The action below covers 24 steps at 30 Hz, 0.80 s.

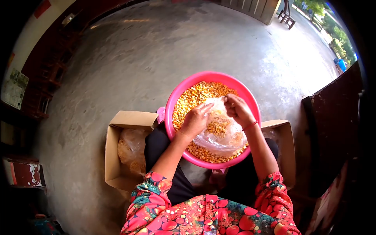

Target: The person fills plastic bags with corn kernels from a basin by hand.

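Observation:
A pink basin (169, 121) full of yellow corn kernels (196, 95) sits in front of me, over my knees. On the corn lies a clear plastic bag (219, 144) with some kernels showing through it. My left hand (196, 119) is at the bag's upper left, its fingers closed on the edge. Opposite it, my right hand (237, 109), with a red band at the wrist, pinches the bag's upper right edge. The bag's mouth lies between the two hands.
To my left stands an open cardboard box (113, 156) holding filled plastic bags (132, 150). Another cardboard box (288, 152) is at my right. Dark furniture (333, 113) stands farther right, and a wooden chair (287, 17) near the doorway. Concrete floor (129, 66) surrounds the basin.

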Tool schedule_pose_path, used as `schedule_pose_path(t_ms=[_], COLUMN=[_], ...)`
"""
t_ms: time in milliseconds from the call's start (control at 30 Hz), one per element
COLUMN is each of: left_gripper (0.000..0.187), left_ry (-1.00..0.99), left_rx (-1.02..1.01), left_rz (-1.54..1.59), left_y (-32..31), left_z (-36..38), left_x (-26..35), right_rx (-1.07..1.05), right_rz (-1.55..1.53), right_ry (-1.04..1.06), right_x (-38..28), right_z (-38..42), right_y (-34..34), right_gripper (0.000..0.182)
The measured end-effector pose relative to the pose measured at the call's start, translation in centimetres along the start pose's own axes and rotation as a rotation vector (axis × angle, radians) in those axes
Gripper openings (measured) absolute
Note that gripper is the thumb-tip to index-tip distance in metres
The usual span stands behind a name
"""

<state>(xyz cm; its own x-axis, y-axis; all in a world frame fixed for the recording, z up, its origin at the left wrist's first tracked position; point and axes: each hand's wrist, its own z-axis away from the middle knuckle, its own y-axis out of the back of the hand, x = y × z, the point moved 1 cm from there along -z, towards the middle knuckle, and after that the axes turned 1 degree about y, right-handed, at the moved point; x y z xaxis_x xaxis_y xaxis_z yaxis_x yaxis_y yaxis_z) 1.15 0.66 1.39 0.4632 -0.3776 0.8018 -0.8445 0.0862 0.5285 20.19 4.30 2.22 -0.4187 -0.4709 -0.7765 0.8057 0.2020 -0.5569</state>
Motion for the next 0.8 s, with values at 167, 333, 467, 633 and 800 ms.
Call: schedule_pose_path(t_ms=[167,333,467,633,800], left_gripper=[0.039,0.04,0.037,0.038,0.038], left_ry=[-0.048,-0.118,-0.08,-0.053,-0.007], left_rx=[0.023,0.026,-0.007,-0.055,-0.149], left_rz=[-0.024,-0.039,-0.034,-0.067,-0.024], left_y=[0.1,0.2,0.3,0.4,0.0], left_z=[-0.1,-0.4,-0.5,-0.2,0.0], left_x=[-0.6,-0.8,0.0,-0.2,-0.2], right_rx=[0.001,-0.171,-0.377,-0.402,0.093], right_rz=[0.429,0.742,0.67,0.636,0.508], right_ry=[-0.028,0.033,0.011,0.053,0.237], right_x=[2.6,2.6,2.5,0.4,-1.6], right_z=[0.6,1.2,0.8,1.1,0.0], right_y=[-3.0,-3.8,-3.0,-2.6,1.1], right_gripper=[0.02,0.028,0.025,0.024,0.024])
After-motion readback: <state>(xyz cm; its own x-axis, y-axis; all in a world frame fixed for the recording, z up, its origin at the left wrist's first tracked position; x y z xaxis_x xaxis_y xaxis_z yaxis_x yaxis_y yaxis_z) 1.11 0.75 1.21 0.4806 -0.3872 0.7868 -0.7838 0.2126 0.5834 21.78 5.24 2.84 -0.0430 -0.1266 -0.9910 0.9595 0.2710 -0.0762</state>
